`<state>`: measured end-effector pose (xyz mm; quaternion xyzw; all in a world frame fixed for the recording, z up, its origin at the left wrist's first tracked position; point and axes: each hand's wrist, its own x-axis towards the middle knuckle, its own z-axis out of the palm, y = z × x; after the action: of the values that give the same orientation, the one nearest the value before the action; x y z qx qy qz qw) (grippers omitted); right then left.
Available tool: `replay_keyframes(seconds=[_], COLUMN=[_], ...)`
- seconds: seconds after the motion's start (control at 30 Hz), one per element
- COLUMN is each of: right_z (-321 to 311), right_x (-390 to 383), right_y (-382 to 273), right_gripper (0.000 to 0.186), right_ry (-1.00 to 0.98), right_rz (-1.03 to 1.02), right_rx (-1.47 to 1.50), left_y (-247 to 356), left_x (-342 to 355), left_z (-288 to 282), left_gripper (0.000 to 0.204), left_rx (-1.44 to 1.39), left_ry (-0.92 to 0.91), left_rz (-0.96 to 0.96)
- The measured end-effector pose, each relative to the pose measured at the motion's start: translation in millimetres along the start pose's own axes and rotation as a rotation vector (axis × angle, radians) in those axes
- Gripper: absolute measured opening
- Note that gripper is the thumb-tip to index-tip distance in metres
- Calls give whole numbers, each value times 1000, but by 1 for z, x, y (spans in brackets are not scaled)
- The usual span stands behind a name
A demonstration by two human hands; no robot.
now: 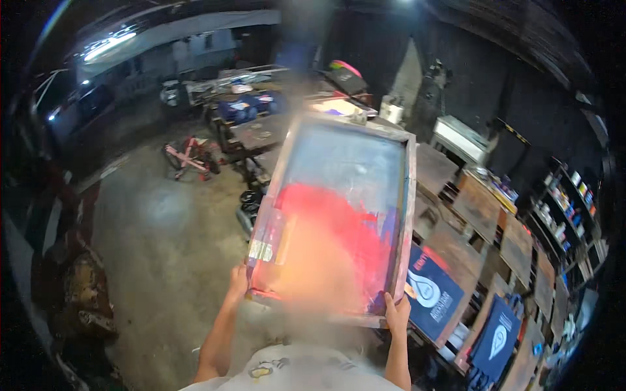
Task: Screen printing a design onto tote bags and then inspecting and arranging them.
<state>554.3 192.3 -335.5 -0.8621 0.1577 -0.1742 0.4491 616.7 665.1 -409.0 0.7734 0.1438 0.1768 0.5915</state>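
Red-smeared over the lower mesh [375,260] and greyish blue above, held up in front of the body: one rimmed screen-printing frame [355,176], with silver tape [261,250] by the left rim. Gripped at both near corners, left hand [238,283] clamped on one, right hand [396,313] clamped on the other with thumb over the rim, hands well apart. Blurred by a pale orange patch toward the near end, so hard to tell how the ink lies there.

Partway along, judging by the fabric: white drop-shaped print already on both the nearer navy cloth [433,296] and the farther navy cloth [499,335], but red lettering made out only at the top of the nearer. Apparently lacking, then: red on the farther one.

Tight on the right, with the frame's long edge overlapping, in view, the row of wooden boards [476,205]; cannot tell the gap in depth. Crowded past the far rim too, toward a cluttered worktable [257,132]. Roomiest on the left, over concrete floor [163,221] reaching to a red metal stand [190,156]
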Motion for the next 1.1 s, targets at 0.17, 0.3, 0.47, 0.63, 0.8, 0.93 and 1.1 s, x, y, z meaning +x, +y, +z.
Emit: replay_keyframes(seconds=[0.17,0.3,0.47,0.63,0.8,0.93,1.1], right_z=[115,176,260,358,474,550,625], right_x=[-2,5,37,72,112,135,158], right_y=[-31,-68,-97,-126,-191,-231,-287], right_gripper=[50,45,47,47,47,43,38], right_ry=[-225,-350,-548,-598,-597,-640,-669], right_rz=[-110,-145,-173,-235,-340,-382,-401], right_rx=[24,6,-103,-110,-26,37,78], left_y=[-77,-92,-118,-137,-114,-128,-147], left_x=[-13,-33,-21,32,125,186,253], left_z=[-117,-165,-190,-216,-260,-292,-326], left_gripper=[47,50,50,51,52,53,51], left_rx=[-159,-102,76,46,73,18,-48], left_ry=[161,229,489,543,604,695,710], left_rz=[-85,-256,-368,-348,-364,-404,-350])
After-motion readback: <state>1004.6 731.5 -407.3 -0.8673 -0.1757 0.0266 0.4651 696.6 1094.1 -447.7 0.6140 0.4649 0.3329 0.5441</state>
